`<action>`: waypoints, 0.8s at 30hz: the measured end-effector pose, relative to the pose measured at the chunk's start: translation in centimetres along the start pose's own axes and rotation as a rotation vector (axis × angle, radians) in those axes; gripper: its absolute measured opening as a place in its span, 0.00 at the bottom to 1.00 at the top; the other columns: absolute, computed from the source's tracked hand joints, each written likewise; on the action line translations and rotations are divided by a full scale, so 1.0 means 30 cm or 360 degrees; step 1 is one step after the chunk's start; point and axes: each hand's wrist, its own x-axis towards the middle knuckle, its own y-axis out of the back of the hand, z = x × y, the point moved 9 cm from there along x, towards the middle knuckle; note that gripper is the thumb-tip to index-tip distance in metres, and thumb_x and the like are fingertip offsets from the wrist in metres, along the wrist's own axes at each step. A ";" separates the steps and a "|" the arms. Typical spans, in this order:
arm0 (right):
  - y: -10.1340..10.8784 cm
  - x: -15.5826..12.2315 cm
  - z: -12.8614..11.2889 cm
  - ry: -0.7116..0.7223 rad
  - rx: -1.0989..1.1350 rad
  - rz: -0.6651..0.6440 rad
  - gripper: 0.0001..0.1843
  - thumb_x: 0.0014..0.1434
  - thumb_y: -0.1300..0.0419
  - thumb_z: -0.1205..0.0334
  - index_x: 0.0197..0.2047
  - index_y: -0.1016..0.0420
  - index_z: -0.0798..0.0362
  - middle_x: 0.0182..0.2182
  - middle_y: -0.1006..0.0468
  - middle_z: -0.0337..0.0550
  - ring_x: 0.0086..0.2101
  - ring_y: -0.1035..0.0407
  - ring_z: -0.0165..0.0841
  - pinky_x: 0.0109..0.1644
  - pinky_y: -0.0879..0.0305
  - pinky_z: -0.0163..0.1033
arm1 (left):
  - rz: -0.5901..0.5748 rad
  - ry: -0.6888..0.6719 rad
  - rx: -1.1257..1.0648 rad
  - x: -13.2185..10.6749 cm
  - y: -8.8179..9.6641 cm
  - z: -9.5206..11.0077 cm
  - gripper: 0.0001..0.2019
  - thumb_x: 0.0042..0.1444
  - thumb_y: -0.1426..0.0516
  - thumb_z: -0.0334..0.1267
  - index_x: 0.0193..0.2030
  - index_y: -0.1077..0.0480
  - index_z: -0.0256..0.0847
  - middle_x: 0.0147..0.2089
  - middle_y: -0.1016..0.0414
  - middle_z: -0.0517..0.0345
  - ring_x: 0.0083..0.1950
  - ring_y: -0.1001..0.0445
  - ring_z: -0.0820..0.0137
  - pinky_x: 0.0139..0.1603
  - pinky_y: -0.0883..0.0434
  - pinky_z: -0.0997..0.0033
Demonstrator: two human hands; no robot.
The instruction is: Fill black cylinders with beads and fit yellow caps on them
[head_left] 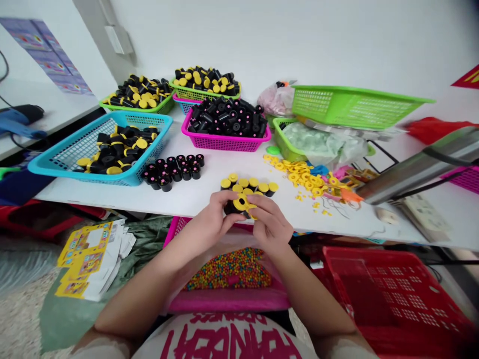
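Note:
At the table's front edge, my left hand [209, 222] is closed around a small black cylinder. A yellow plastic ring piece [242, 201] with a dark hole sits at the top of that cylinder. The fingers of my right hand [273, 222] press on this ring piece, partly hiding it. Just behind both hands stand several black cylinders with yellow caps [263, 188], bunched together. To the left are rows of black cylinders with pink dots on top [175, 169]. A heap of loose yellow ring pieces [307, 177] lies to the right.
A blue basket [45, 162] and a magenta basket [224, 143] hold more cylinders, with green baskets [162, 106] behind. Below my hands is a pink bin [228, 301] of small coloured balls. A metal pole [415, 167] slants at right, above a red crate [396, 289].

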 end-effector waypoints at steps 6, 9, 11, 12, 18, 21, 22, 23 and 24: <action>-0.016 0.005 -0.020 0.0119 0.0004 -0.0079 0.20 0.61 0.47 0.78 0.50 0.26 0.48 0.46 0.19 0.47 0.50 0.25 0.40 0.49 0.20 0.52 | -0.0006 -0.0107 -0.0195 -0.032 -0.037 -0.020 0.17 0.69 0.52 0.41 0.60 0.54 0.44 0.57 0.36 0.43 0.60 0.31 0.63 0.59 0.31 0.56; -0.021 0.010 -0.032 0.0150 0.0005 -0.0101 0.18 0.61 0.48 0.77 0.48 0.26 0.49 0.44 0.18 0.47 0.50 0.24 0.40 0.47 0.19 0.52 | -0.0071 -0.0090 -0.0537 -0.029 -0.047 0.005 0.13 0.71 0.56 0.38 0.58 0.56 0.47 0.57 0.36 0.46 0.61 0.33 0.67 0.61 0.34 0.57; -0.029 0.007 -0.052 0.0267 -0.0022 -0.0174 0.16 0.62 0.47 0.76 0.47 0.26 0.52 0.43 0.18 0.50 0.52 0.25 0.42 0.47 0.19 0.51 | -0.0108 0.0020 -0.0756 -0.028 -0.059 0.010 0.12 0.72 0.56 0.40 0.58 0.55 0.48 0.57 0.37 0.47 0.62 0.34 0.69 0.62 0.35 0.59; -0.033 0.003 -0.063 0.0335 -0.0043 -0.0211 0.14 0.62 0.47 0.75 0.47 0.26 0.53 0.43 0.18 0.51 0.52 0.26 0.42 0.46 0.19 0.51 | -0.0126 0.0097 -0.0864 -0.029 -0.068 0.009 0.12 0.72 0.56 0.41 0.58 0.55 0.49 0.57 0.36 0.48 0.61 0.34 0.69 0.61 0.35 0.60; -0.035 -0.012 -0.077 0.0459 -0.0112 -0.0226 0.15 0.60 0.46 0.76 0.47 0.26 0.57 0.43 0.18 0.54 0.55 0.28 0.42 0.49 0.19 0.49 | -0.0118 0.0520 -0.1367 -0.054 -0.117 -0.030 0.14 0.70 0.52 0.47 0.56 0.52 0.51 0.51 0.34 0.57 0.48 0.32 0.75 0.53 0.32 0.69; -0.046 -0.016 -0.066 0.0403 -0.0025 -0.0229 0.18 0.58 0.48 0.78 0.49 0.27 0.57 0.45 0.20 0.54 0.55 0.28 0.42 0.50 0.21 0.51 | -0.0103 0.0613 -0.1418 -0.060 -0.120 -0.050 0.14 0.69 0.51 0.47 0.56 0.50 0.50 0.52 0.34 0.57 0.50 0.32 0.74 0.53 0.31 0.69; -0.051 -0.016 -0.060 0.0370 0.0006 -0.0238 0.19 0.58 0.48 0.78 0.50 0.27 0.56 0.46 0.20 0.52 0.55 0.28 0.41 0.51 0.21 0.51 | -0.0094 0.0637 -0.1451 -0.061 -0.118 -0.055 0.14 0.69 0.51 0.48 0.56 0.50 0.50 0.52 0.34 0.57 0.49 0.32 0.74 0.52 0.30 0.69; -0.059 -0.015 -0.053 0.0327 0.0032 -0.0260 0.20 0.57 0.47 0.78 0.51 0.28 0.54 0.47 0.21 0.51 0.54 0.28 0.40 0.52 0.22 0.50 | -0.0076 0.0672 -0.1504 -0.063 -0.116 -0.061 0.14 0.69 0.51 0.48 0.55 0.51 0.51 0.52 0.34 0.58 0.48 0.31 0.74 0.49 0.29 0.70; -0.068 -0.013 -0.046 0.0281 0.0049 -0.0290 0.21 0.57 0.46 0.77 0.52 0.29 0.54 0.47 0.22 0.50 0.54 0.28 0.39 0.54 0.23 0.50 | -0.0054 0.0720 -0.1569 -0.066 -0.115 -0.068 0.14 0.68 0.50 0.49 0.55 0.51 0.51 0.52 0.34 0.58 0.46 0.30 0.74 0.45 0.28 0.71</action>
